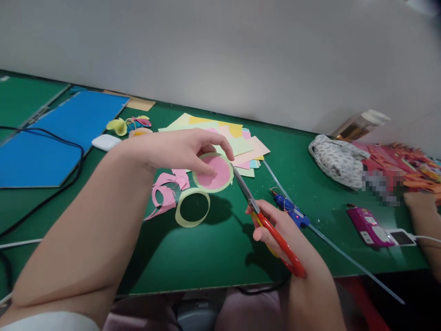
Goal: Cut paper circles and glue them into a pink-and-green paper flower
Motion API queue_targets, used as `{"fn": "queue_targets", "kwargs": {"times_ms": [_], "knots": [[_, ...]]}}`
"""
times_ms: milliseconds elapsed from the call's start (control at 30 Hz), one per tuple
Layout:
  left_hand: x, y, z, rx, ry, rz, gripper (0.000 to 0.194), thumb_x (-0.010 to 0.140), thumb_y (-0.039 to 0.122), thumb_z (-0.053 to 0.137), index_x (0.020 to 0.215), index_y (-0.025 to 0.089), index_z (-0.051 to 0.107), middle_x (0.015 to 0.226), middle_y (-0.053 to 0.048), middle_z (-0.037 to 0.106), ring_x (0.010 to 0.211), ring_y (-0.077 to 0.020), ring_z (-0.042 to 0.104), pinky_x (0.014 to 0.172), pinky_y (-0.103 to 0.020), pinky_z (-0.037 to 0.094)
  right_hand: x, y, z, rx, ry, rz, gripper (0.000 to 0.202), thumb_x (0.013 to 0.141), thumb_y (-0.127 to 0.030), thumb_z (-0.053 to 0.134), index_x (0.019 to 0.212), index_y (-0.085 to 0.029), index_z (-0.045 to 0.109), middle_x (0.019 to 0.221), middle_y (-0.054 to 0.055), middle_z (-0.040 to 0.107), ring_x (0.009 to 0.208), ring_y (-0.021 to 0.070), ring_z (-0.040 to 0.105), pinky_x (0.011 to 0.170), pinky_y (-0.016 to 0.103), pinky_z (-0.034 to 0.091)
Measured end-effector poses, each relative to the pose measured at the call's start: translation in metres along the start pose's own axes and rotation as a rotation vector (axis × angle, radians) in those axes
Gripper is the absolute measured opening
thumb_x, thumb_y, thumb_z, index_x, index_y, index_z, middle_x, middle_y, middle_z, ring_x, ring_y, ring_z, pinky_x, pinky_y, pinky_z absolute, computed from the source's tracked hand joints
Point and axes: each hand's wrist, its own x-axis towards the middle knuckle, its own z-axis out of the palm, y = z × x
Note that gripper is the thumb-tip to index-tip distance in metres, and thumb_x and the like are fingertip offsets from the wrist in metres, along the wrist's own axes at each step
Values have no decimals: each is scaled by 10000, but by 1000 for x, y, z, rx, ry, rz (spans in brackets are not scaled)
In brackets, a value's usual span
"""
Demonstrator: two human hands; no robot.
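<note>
In my left hand (193, 149) is a round paper piece, a pink circle (217, 177) with a pale green rim, pinched between thumb and fingers. My right hand (277, 220) grips red-handled scissors (280, 243), whose blades point up and left to the circle's right edge. Whether the blades cut into the paper, I cannot tell. Just below the circle lies a pale green paper ring (178, 216) on the green tabletop. Curled pink paper scraps (168, 195) lie left of the ring. Behind my left hand spreads a stack of coloured paper sheets (260, 146).
A blue glue gun (291, 211) with a long clear glue stick lies right of my right hand. Farther right are a magenta power strip (368, 227), a patterned cloth bundle (339, 161) and another person's arm (422, 220). A blue board (65, 138) and black cable lie left.
</note>
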Motion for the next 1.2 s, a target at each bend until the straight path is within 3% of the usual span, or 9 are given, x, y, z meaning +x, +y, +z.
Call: {"fn": "queue_targets", "kwargs": {"times_ms": [400, 667, 800, 900, 1067, 1200], "knots": [[2, -1, 0, 7, -19, -12, 472, 684, 233, 626, 1147, 314, 590, 650, 25, 447, 547, -115, 460, 486, -192, 338, -2, 6, -2, 28, 2, 11, 651, 628, -799, 534, 970, -244, 544, 679, -44, 428, 585, 110, 318, 524, 232, 272], [0, 2, 0, -25, -26, -15, 527, 709, 262, 618, 1224, 307, 520, 632, 34, 426, 533, -112, 430, 500, -207, 333, -3, 6, -1, 205, -5, 30, 725, 590, -814, 559, 1050, -255, 519, 771, -8, 496, 617, 133, 407, 538, 256, 334], [1, 3, 2, -54, 16, -7, 580, 707, 256, 618, 1265, 319, 474, 610, 47, 391, 515, -107, 407, 493, -215, 318, 0, 6, 4, 276, 51, 4, 725, 638, -775, 583, 1150, -267, 503, 912, 33, 526, 729, 168, 499, 625, 281, 433], [4, 5, 5, -68, 43, 16, 600, 723, 233, 601, 1291, 333, 439, 602, 56, 387, 516, -102, 402, 496, -210, 316, 5, 4, 6, 233, 137, 20, 590, 732, -671, 598, 1129, -241, 523, 834, 19, 543, 668, 148, 508, 598, 274, 437], [7, 4, 21, -200, 238, 22, 479, 714, 229, 626, 1182, 291, 542, 596, 68, 341, 523, -86, 373, 490, -201, 299, 8, -4, 10, 222, 197, 99, 416, 837, -585, 506, 997, -203, 556, 605, -38, 488, 512, 118, 469, 500, 255, 400], [-4, -13, 58, -416, 436, -59, 406, 703, 240, 637, 1107, 236, 604, 582, 69, 362, 521, -89, 397, 506, -211, 328, 4, 1, 10, 51, 208, 138, 406, 813, -533, 562, 1059, -210, 556, 634, -41, 503, 541, 131, 493, 521, 264, 423]]}}
